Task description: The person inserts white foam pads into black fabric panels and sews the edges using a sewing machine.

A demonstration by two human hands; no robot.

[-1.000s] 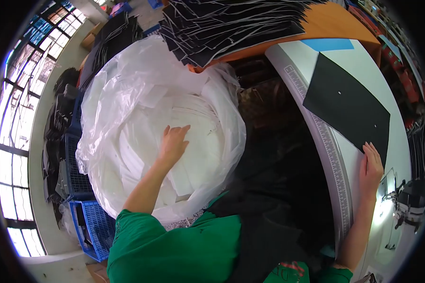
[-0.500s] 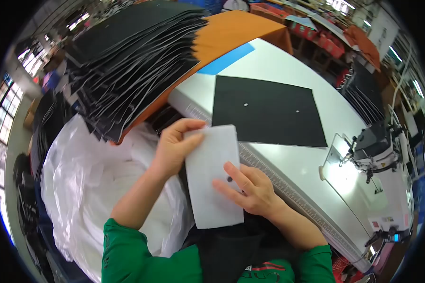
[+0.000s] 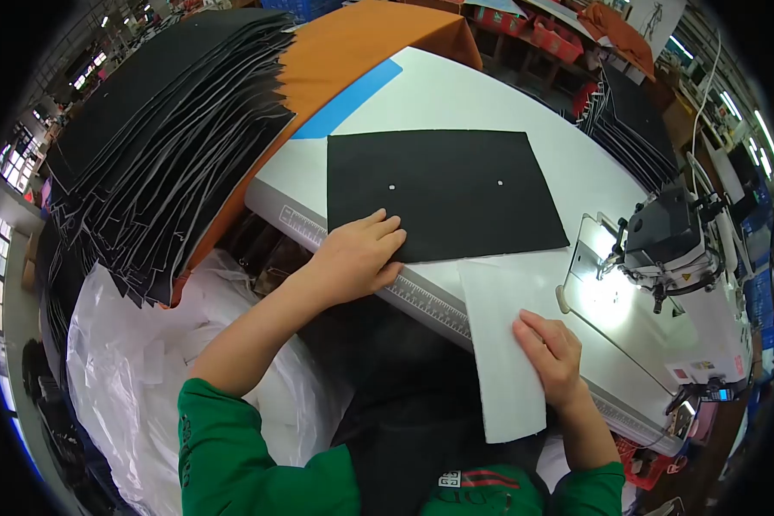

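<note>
A black rectangular fabric panel (image 3: pixel 447 206) with two small white spots lies on the white machine table. My left hand (image 3: pixel 365 254) rests on its near left corner, fingers laid over the panel and thumb at the near edge. In my right hand (image 3: pixel 555 353) is a white rectangular sheet (image 3: pixel 503 361), gripped by its right side. The sheet's far end reaches the table just short of the panel's near edge, while its near end hangs past the table edge above my lap.
A sewing machine head (image 3: pixel 671 245) with a lit plate stands at the right. A ruler strip (image 3: pixel 430 301) runs along the table's front edge. Stacked black panels (image 3: pixel 172 129) lie on orange cloth (image 3: pixel 361 43) at the left, above a clear plastic bag (image 3: pixel 146 361) with white contents.
My left hand has let go of the white sheet and moved onto the black panel. My right hand has carried the sheet rightward to the table edge. The whole view has shifted.
</note>
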